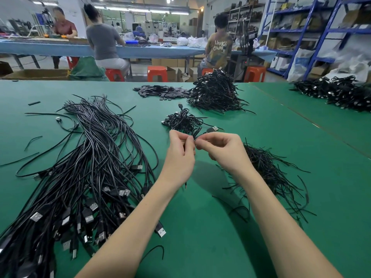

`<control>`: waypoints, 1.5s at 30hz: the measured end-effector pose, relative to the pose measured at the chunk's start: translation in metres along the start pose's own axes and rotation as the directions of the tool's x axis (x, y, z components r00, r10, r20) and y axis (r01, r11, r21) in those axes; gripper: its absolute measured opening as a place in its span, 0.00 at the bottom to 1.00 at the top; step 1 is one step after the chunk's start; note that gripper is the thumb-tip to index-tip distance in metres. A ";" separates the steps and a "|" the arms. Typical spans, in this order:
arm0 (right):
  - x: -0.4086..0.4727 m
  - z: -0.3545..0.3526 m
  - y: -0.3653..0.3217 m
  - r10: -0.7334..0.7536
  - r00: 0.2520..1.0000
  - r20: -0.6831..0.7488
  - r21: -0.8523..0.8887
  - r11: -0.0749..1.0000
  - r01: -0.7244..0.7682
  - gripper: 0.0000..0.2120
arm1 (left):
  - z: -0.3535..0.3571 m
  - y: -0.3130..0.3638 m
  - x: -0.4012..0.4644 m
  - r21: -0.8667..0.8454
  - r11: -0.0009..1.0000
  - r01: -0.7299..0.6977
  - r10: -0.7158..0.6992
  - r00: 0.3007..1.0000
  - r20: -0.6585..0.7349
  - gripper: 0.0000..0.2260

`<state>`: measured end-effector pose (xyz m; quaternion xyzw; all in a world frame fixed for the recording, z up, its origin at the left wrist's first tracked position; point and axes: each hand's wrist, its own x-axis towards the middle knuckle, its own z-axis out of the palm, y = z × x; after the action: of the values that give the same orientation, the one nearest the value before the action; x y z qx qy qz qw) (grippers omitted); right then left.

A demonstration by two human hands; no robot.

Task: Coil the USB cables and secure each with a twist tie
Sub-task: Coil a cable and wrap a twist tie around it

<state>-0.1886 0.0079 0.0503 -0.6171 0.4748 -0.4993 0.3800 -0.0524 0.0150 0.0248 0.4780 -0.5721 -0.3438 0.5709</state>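
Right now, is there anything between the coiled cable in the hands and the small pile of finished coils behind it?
Nothing visible. The coiled cable, held by the left hand and right hand, hangs just before the small pile.

Green matte surface (251,137) fills the lower frame, seam running diagonally at 3 o'clock. Flat dark grey rectangular tabs heaped in a pile (162,92) at 12 o'clock. Past the far edge: orange plastic stools (157,73), brown cardboard boxes (38,74), a long blue-covered workbench (140,50) with three seated people. Blue steel shelving racks (313,31) at 1–2 o'clock, loaded with boxes. White plastic bags (301,65) on the floor below them.
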 end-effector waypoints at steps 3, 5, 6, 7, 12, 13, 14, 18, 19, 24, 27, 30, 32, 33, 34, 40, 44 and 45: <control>-0.002 0.002 -0.001 0.021 1.000 -0.010 0.033 0.999 -0.021 0.01 | -0.003 0.003 0.000 0.114 0.992 -0.062 0.063 0.998 -0.002 0.05; -0.002 0.003 -0.004 0.031 0.999 -0.041 0.027 0.999 -0.030 0.01 | -0.005 0.005 0.001 0.185 0.977 -0.104 0.105 0.994 0.007 0.05; -0.001 0.004 -0.005 0.035 0.998 -0.049 0.021 0.999 -0.034 0.02 | -0.006 0.006 0.001 0.205 0.971 -0.122 0.123 0.992 0.009 0.05; -0.001 0.004 -0.007 0.034 0.998 -0.048 0.009 0.999 -0.034 0.02 | -0.007 0.007 0.001 0.215 0.967 -0.134 0.136 0.991 0.007 0.06; -0.001 0.005 -0.011 0.031 0.999 -0.011 -0.040 0.999 -0.031 0.02 | -0.007 0.002 0.005 0.143 0.989 -0.048 0.056 0.997 -0.055 0.07; -0.001 0.004 -0.011 0.088 0.996 0.033 0.035 0.995 -0.089 0.02 | -0.007 0.001 0.007 0.074 0.997 -0.003 0.008 0.998 -0.059 0.07; -0.002 0.004 -0.011 0.160 0.983 0.088 0.114 0.979 -0.170 0.01 | -0.006 0.000 0.008 -0.010 0.999 0.036 -0.036 0.997 -0.061 0.07; -0.002 -0.002 -0.002 0.350 0.894 0.279 0.334 0.837 -0.432 0.03 | -0.007 0.001 0.010 -0.308 0.944 0.121 -0.139 0.989 -0.039 0.07; -0.002 -0.003 -0.001 0.361 0.881 0.305 0.367 0.809 -0.459 0.05 | -0.008 0.002 0.011 -0.349 0.929 0.123 -0.142 0.989 -0.030 0.07; 0.000 -0.004 -0.001 0.353 0.848 0.395 0.313 0.817 -0.485 0.14 | -0.007 0.001 0.010 -0.211 0.977 0.031 -0.047 0.996 -0.070 0.07; 0.001 -0.002 -0.002 0.336 0.837 0.432 0.325 0.808 -0.492 0.11 | -0.005 -0.002 0.006 -0.119 0.993 -0.020 0.010 0.997 -0.080 0.06; 0.002 -0.003 0.000 0.384 0.823 0.419 0.350 0.768 -0.537 0.05 | -0.006 -0.001 0.006 -0.120 0.992 -0.023 0.015 0.998 -0.066 0.06; 0.001 -0.004 0.001 0.443 0.790 0.424 0.351 0.723 -0.594 0.04 | -0.007 0.000 0.006 -0.162 0.987 0.003 -0.010 0.999 -0.045 0.07; 0.000 -0.004 0.002 0.466 0.764 0.447 0.369 0.682 -0.632 0.05 | -0.006 0.001 0.005 -0.199 0.980 0.020 -0.026 0.999 -0.029 0.07; 0.000 -0.004 0.003 0.474 0.737 0.482 0.403 0.627 -0.667 0.05 | -0.006 0.003 0.005 -0.239 0.970 0.041 -0.045 0.999 -0.013 0.07; -0.002 -0.013 0.010 0.378 0.719 0.583 0.619 0.366 -0.694 0.12 | -0.015 0.018 0.005 -0.520 0.802 0.294 -0.141 0.939 0.314 0.09; 0.000 -0.023 0.015 0.335 0.750 0.570 0.641 0.389 -0.661 0.17 | -0.028 0.020 0.001 -0.458 0.767 0.449 -0.129 0.807 0.576 0.09; -0.001 -0.025 0.014 0.339 0.760 0.554 0.603 0.466 -0.647 0.13 | -0.031 0.021 0.000 -0.413 0.776 0.477 -0.128 0.760 0.637 0.09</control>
<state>-0.2160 0.0048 0.0419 -0.3056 0.2983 -0.3953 0.8133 -0.0253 0.0260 0.0481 0.2550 -0.5029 -0.7133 0.4163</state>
